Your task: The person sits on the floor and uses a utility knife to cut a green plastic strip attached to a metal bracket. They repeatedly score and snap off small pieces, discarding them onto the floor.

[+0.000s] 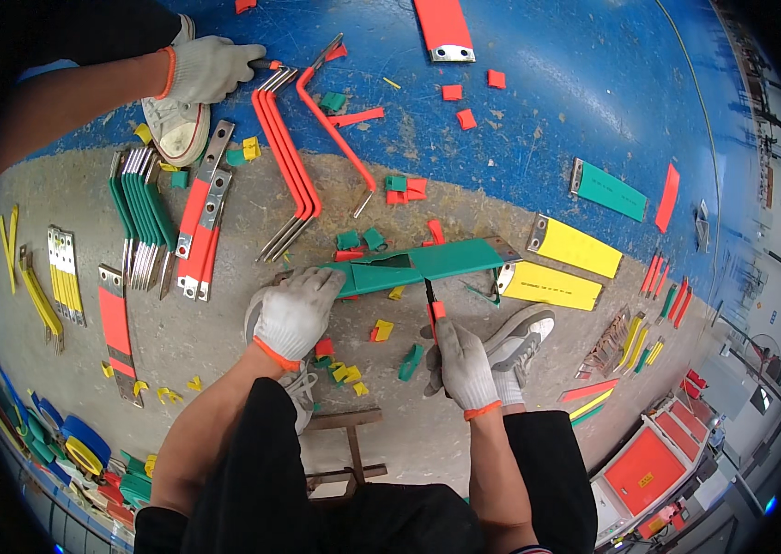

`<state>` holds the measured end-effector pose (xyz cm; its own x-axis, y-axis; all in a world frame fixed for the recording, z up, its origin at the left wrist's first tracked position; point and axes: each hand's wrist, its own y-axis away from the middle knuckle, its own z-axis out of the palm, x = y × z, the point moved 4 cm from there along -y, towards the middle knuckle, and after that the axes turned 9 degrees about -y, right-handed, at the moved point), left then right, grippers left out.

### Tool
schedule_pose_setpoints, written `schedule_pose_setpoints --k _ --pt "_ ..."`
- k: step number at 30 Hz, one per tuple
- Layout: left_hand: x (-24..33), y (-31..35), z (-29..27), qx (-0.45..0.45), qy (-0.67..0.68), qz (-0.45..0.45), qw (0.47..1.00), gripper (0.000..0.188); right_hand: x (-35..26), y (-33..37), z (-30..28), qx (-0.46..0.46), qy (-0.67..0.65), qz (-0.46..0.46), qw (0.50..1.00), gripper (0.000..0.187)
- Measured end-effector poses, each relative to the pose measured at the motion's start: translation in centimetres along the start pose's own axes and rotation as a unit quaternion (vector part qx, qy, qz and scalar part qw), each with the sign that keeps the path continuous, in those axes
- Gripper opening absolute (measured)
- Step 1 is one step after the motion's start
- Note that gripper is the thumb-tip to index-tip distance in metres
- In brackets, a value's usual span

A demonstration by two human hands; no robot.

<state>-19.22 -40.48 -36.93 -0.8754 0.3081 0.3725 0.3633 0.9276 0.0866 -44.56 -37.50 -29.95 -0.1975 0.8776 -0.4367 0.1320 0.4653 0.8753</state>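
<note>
My left hand (296, 309), in a white knit glove with an orange cuff, is closed on the left end of a flat metal bar in green sleeving (469, 258). The bar lies across in front of me, and its bare metal end points right. An opening in the sleeving shows darker material near its middle. My gloved right hand (466, 365) grips a knife with a red handle (437, 311). Its dark blade points away from me and meets the green sleeving's near edge. A cut strip of green sleeving (483, 295) hangs below the bar.
A co-worker's gloved hand (210, 69) holds a tool by bent red bars (284, 138). Bent green bars (143, 203) lie at left, yellow-sleeved bars (575, 247) at right. Sleeving scraps (347, 373) litter the floor. A small stool (353, 443) stands between my legs.
</note>
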Motion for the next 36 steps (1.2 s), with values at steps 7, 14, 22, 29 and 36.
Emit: schedule_pose_setpoints --k 7,14,22,29,36 --pt "0.3 0.3 0.2 -0.037 -0.007 -0.003 0.999 0.035 -0.5 -0.6 -0.1 -0.006 0.05 0.005 0.999 0.054" --pt "0.3 0.6 0.6 0.013 -0.035 0.006 0.999 0.034 -1.0 -2.5 0.0 -0.018 0.119 -0.016 0.993 0.058" --pt "-0.7 -0.6 0.3 -0.015 0.006 0.002 1.0 0.033 0.2 -1.4 0.6 0.017 0.128 -0.027 0.991 0.056" --pt "-1.4 -1.3 0.3 -0.034 0.018 -0.008 0.999 0.034 0.3 -1.6 1.4 0.07 0.159 -0.09 0.981 0.055" --pt "-2.3 -3.2 -0.3 -0.105 0.064 -0.015 0.992 0.037 1.4 -2.1 1.6 0.096 0.162 -0.159 0.969 0.052"
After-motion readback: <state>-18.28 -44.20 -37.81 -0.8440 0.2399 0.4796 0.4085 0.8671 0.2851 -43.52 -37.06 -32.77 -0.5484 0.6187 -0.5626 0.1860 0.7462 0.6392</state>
